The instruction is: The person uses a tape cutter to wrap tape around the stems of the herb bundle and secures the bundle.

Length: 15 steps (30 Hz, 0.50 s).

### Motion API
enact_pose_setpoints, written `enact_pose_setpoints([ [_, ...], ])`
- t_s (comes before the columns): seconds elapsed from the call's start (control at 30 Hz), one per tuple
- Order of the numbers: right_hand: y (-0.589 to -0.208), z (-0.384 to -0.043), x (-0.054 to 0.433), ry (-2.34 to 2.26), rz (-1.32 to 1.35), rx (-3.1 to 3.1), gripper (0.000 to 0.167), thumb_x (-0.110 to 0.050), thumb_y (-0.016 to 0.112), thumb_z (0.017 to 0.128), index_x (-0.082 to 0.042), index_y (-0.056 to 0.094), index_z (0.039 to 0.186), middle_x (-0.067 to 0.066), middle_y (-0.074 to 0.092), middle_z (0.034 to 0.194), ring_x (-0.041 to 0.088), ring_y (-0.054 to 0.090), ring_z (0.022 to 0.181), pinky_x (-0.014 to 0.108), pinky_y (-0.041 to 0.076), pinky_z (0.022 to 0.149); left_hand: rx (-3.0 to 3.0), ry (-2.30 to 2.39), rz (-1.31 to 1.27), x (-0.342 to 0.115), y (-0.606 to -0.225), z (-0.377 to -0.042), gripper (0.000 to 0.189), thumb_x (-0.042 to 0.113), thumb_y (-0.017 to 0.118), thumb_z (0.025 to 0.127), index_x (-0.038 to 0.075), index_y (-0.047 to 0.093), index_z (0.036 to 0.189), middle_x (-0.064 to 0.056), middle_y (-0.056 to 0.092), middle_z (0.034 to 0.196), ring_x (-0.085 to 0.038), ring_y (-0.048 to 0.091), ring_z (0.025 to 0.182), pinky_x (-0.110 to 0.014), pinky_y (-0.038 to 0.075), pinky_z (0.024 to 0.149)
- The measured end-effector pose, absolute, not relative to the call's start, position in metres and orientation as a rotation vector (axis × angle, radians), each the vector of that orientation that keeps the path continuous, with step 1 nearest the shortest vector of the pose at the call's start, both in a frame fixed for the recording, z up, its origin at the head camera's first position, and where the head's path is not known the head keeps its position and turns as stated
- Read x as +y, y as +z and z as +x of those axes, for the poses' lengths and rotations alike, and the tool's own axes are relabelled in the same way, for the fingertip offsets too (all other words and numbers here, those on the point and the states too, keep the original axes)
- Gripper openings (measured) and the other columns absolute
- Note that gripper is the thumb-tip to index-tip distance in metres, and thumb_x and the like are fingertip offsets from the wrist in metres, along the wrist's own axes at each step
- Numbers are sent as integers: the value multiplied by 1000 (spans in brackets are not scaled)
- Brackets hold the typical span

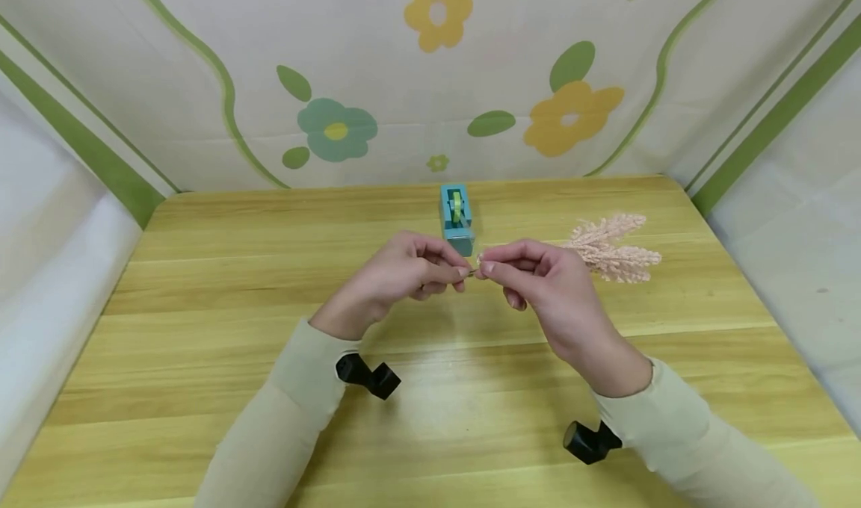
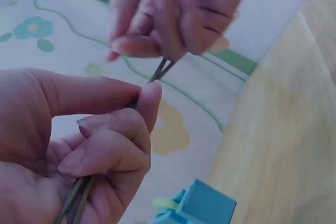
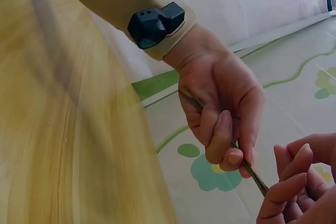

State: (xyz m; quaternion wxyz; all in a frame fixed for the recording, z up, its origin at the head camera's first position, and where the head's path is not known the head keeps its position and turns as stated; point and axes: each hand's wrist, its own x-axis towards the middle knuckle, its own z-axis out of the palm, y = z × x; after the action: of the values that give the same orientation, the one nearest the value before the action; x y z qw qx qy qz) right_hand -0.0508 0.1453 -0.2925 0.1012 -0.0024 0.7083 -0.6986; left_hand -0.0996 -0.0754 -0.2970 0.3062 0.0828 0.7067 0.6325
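Pale wooden tabletop (image 1: 437, 448) before white floral-print cloth (image 1: 222, 149). Hands meet above it: left hand (image 1: 403, 269) pinches thin greenish-brown stems (image 3: 255, 178) near one end, lengths running under curled fingers across palm, likely for steadiness. Right hand (image 1: 551, 284) pinches same stems farther along, seemingly keeping them together. Fluffy pink plumes (image 1: 615, 252) beyond right hand; join with stems hidden. Turquoise block-shaped tape dispenser (image 1: 459, 243) just beyond hands, probably for easy reach.

Plain pale-green sleeves (image 1: 269, 418); black, blocky camera (image 1: 385, 381) at each cuff (image 1: 319, 344).

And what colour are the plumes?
The plumes are pale pink, clearest in the head view.
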Motion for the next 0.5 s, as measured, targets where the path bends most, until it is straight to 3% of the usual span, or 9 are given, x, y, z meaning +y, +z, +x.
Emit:
enact_pose_setpoints([
  [0.27,-298,-38,144,-1921,17,2271,22,-17,80,99,-3,79,116,-5,82,92,8,47,56,24,43,52,1849,1670,187,-77,-293,-96,13,6,70,102,-2,77,109,-3,75,85,-14,37,60,-26,27,57],
  [0.5,-305,-24,136,-1783,28,2510,20,-25,83,97,-12,82,113,3,82,99,10,60,65,24,44,51,1813,1674,178,-78,-293,-94,9,6,73,100,2,79,105,-3,75,82,-13,36,58,-25,25,54],
])
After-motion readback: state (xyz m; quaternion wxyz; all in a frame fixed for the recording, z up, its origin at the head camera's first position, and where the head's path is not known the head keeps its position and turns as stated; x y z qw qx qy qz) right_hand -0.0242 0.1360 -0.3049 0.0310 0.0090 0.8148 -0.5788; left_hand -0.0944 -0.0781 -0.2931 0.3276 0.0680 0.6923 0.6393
